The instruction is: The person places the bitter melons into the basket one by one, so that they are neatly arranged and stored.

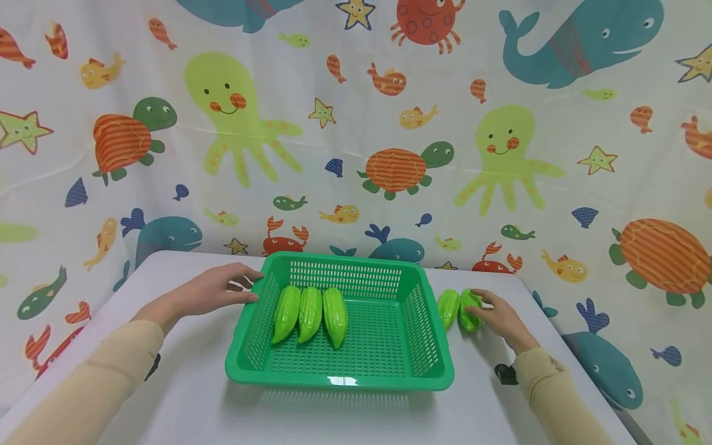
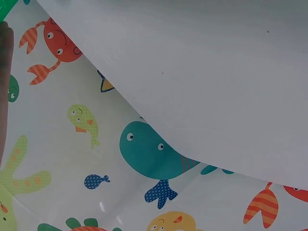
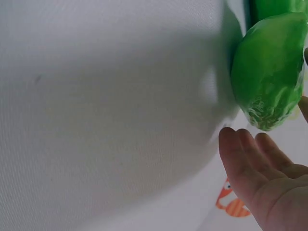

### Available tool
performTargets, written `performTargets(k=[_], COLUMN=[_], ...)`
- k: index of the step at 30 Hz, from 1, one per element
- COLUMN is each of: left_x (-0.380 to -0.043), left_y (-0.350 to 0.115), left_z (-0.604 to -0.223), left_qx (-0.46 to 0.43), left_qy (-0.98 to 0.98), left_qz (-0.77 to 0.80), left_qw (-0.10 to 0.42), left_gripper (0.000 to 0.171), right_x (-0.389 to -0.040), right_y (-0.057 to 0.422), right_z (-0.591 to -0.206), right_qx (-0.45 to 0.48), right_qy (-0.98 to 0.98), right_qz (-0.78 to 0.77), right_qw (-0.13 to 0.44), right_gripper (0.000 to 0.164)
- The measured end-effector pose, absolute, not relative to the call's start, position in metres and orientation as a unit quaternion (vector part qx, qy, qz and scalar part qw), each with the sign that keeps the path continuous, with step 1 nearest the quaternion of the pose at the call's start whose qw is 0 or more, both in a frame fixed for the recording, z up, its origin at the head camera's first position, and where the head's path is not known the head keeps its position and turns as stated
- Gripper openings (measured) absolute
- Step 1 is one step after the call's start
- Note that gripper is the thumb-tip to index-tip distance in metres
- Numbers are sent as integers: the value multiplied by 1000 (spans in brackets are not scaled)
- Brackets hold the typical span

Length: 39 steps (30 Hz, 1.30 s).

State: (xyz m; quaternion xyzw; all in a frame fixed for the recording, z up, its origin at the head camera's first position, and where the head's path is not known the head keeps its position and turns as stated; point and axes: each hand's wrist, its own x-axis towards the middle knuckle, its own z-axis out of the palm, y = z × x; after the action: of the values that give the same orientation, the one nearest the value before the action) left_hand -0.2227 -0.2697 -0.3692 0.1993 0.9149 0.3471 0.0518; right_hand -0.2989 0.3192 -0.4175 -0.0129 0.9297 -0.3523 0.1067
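Observation:
A green plastic basket (image 1: 345, 382) stands on the white table, with three green bitter gourds (image 1: 310, 314) side by side in its left half. My left hand (image 1: 222, 287) is at the basket's upper left rim, fingertips touching or close to it. To the right of the basket lie two more bitter gourds; the nearer one (image 1: 448, 308) is beside the basket wall. Over the outer bitter gourd (image 3: 269, 72) is my right hand (image 3: 274, 178), its fingers extended and thumb spread around one end. Whether the thumb touches it cannot be made out.
The white table (image 1: 183, 395) runs back to a hanging curtain (image 1: 345, 123) printed with sea animals. Table edges lie beyond both arms. A dark strap piece (image 1: 506, 374) sits under the right wrist.

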Motion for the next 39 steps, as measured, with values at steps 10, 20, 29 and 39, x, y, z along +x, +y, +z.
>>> performTargets(k=[10,20,29,39], left_x=[-222,-221,-221,-221], left_y=[-270,-269,-270,-268], left_z=[-369,-368,-367,-366], left_qx=[194,188,193,189], left_qy=[915,920,919,918], left_qz=[349,340,340,343], left_qw=[56,55,52,59], left_gripper=[59,59,58,60], right_x=[-300,-304,-303,-302], right_y=[318,317,317,323], right_z=[-419,-420,-419,-404], right_qx=[-17,-17,-15,-31], right_qy=[922,914,910,901], right_qz=[-369,-379,-388,-418], right_qw=[118,141,145,108], right_gripper=[66,65,64,64])
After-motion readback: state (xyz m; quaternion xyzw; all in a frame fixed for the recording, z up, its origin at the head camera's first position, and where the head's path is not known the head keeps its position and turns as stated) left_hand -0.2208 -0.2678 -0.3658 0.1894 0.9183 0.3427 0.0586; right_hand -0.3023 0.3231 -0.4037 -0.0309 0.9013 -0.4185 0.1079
